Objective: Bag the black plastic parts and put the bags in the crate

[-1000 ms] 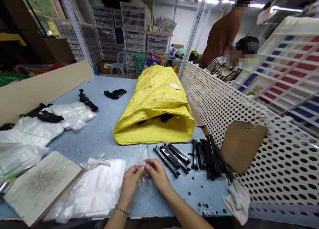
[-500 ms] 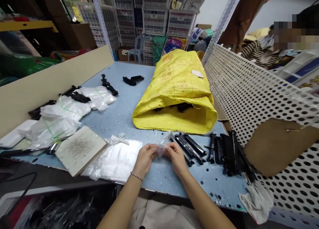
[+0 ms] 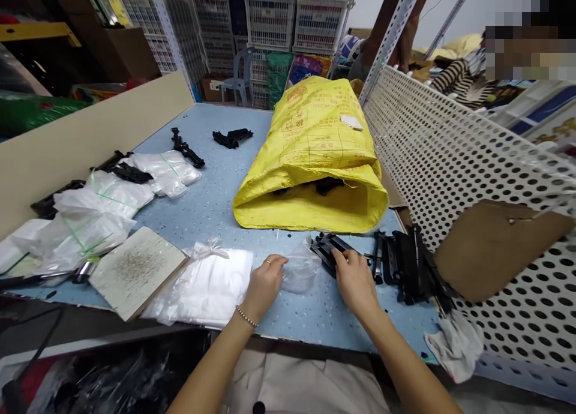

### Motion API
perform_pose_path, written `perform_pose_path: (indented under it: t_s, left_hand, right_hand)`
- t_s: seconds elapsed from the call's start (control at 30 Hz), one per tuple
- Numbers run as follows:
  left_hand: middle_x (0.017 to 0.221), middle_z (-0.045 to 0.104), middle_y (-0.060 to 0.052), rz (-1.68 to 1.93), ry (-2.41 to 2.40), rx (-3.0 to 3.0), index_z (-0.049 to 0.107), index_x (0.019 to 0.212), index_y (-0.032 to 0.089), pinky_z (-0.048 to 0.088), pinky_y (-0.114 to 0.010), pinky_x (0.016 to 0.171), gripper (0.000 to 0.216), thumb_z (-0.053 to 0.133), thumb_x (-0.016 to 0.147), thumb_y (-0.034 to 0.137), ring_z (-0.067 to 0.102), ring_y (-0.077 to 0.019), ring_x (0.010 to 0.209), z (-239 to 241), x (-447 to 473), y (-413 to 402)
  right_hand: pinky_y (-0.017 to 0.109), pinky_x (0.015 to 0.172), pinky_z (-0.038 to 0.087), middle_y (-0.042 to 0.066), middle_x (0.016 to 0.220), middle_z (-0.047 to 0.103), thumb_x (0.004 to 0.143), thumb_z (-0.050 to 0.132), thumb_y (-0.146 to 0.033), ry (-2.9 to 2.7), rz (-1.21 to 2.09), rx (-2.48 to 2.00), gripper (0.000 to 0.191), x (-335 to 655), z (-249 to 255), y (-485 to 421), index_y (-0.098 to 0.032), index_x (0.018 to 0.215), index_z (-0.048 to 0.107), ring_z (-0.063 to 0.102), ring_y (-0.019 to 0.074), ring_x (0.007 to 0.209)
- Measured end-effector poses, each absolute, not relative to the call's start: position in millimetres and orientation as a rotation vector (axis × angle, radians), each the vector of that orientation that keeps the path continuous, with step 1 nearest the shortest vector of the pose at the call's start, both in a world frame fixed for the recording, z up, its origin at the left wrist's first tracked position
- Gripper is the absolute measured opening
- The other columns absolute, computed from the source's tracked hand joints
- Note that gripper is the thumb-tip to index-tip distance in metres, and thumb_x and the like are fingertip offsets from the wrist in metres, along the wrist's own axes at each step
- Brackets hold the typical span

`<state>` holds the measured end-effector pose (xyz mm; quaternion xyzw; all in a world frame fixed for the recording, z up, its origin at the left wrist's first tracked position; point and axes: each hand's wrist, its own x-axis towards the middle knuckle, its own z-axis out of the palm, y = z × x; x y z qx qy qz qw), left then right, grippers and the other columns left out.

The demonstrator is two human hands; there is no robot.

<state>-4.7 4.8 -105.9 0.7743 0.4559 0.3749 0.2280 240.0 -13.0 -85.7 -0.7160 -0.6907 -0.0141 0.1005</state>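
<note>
My left hand (image 3: 263, 284) pinches the edge of a small clear plastic bag (image 3: 300, 270) lying on the blue table (image 3: 211, 204). My right hand (image 3: 355, 279) rests with curled fingers on a row of long black plastic parts (image 3: 330, 249) just right of the bag; whether it has lifted one I cannot tell. More black parts (image 3: 402, 264) are piled further right. A stack of clear bags (image 3: 204, 285) lies left of my left hand.
A big yellow woven sack (image 3: 315, 156) lies open-mouthed behind the parts. A white perforated panel (image 3: 454, 168) with a cardboard piece (image 3: 495, 249) walls the right side. Bundled bags (image 3: 94, 213), a grey board (image 3: 135, 270) and a cloth (image 3: 454, 342) lie around. A person sits beyond the panel.
Both hands held the small bag between them before. Now my right hand has let go and moved right onto the black parts, while the left keeps the bag down on the table.
</note>
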Motion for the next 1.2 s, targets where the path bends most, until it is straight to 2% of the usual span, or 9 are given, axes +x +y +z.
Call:
perform_pose_path:
  t_s: [0.1,0.23,0.43,0.53,0.77,0.9,1.03,1.1,1.2]
  left_hand:
    - [0.113,0.063,-0.010,1.077,1.280,2.024,0.059,0.119,0.022,0.053,-0.035,0.090,0.033,0.047,0.089,0.016,0.064,-0.0208,0.101,-103.9,3.2,8.5]
    - [0.121,0.058,-0.010,1.069,1.263,1.938,0.055,0.126,0.023,0.054,-0.034,0.086,0.040,0.049,0.087,0.016,0.064,-0.0153,0.082,-102.0,8.8,8.6]
    - [0.126,0.052,-0.011,1.103,1.143,1.798,0.052,0.130,0.022,0.054,-0.031,0.078,0.046,0.053,0.084,0.014,0.059,-0.0114,0.072,-102.1,45.5,7.9]
    - [0.133,0.047,-0.013,1.150,1.045,1.652,0.048,0.134,0.023,0.055,-0.030,0.075,0.056,0.060,0.080,0.015,0.059,-0.0113,0.073,-103.0,66.5,7.3]
    - [0.145,0.036,-0.015,1.213,1.048,1.790,0.028,0.148,0.029,0.056,-0.030,0.076,0.067,0.055,0.088,0.018,0.056,-0.0078,0.070,-103.2,54.3,-4.2]
    - [0.149,0.031,-0.015,1.156,1.096,1.978,0.015,0.152,0.029,0.055,-0.036,0.087,0.071,0.049,0.090,0.015,0.060,-0.0146,0.089,-103.9,48.1,-10.7]
    - [0.151,0.027,-0.016,1.127,1.123,1.903,0.012,0.153,0.031,0.056,-0.036,0.087,0.076,0.052,0.089,0.016,0.061,-0.0134,0.087,-102.9,42.7,-7.4]
    - [0.150,0.029,-0.015,1.140,1.127,1.913,0.014,0.153,0.029,0.050,-0.041,0.099,0.079,0.053,0.087,0.012,0.058,-0.0204,0.110,-101.6,39.2,-3.9]
    - [0.150,0.032,-0.014,1.173,1.090,1.980,0.015,0.153,0.027,0.034,-0.048,0.114,0.082,0.054,0.083,0.008,0.034,-0.0278,0.139,-100.1,36.4,-1.5]
  right_hand:
    - [0.041,0.073,0.045,0.016,0.103,0.060,0.089,0.046,-0.020,-2.131,-0.021,-2.194,0.032,250.8,-82.7,-10.9,-0.020,0.117,0.062,0.055,0.0299,0.090]
    - [0.039,0.077,0.048,0.013,0.097,0.063,0.087,0.052,-0.028,-1.876,0.378,-2.096,0.021,272.0,-62.2,-15.2,-0.017,0.099,0.064,0.059,0.0277,0.092]
    - [0.027,0.052,0.046,0.002,0.069,0.057,0.074,0.070,-0.055,-0.654,1.636,-1.374,0.035,239.3,-22.6,-87.2,-0.021,0.084,0.064,0.055,0.0167,0.061]
    - [0.017,0.044,0.041,0.004,0.075,0.058,0.070,0.077,-0.049,-0.252,2.081,-1.003,0.038,200.4,-23.7,-110.4,-0.018,0.089,0.068,0.052,0.0112,0.062]
    - [0.011,0.040,0.039,0.004,0.079,0.058,0.077,0.077,-0.031,-0.019,1.861,-0.834,0.023,204.4,-42.1,-87.4,-0.014,0.088,0.066,0.052,0.0088,0.065]
    - [0.008,0.038,0.036,0.003,0.078,0.057,0.081,0.074,-0.028,0.016,2.057,-0.752,0.023,209.6,-46.3,-81.9,-0.013,0.095,0.063,0.050,0.0068,0.063]
    - [0.006,0.040,0.038,0.002,0.079,0.055,0.083,0.073,-0.027,0.066,2.139,-0.633,0.029,206.8,-50.8,-87.4,-0.010,0.103,0.060,0.050,0.0057,0.065]
    - [0.006,0.038,0.038,0.003,0.081,0.056,0.083,0.073,-0.030,0.083,2.245,-0.588,0.034,205.7,-52.7,-91.7,-0.008,0.106,0.059,0.050,0.0054,0.064]
    - [0.003,0.039,0.039,0.003,0.082,0.056,0.084,0.072,-0.028,0.156,2.315,-0.534,0.033,205.5,-53.2,-92.6,-0.008,0.106,0.057,0.050,0.0041,0.065]
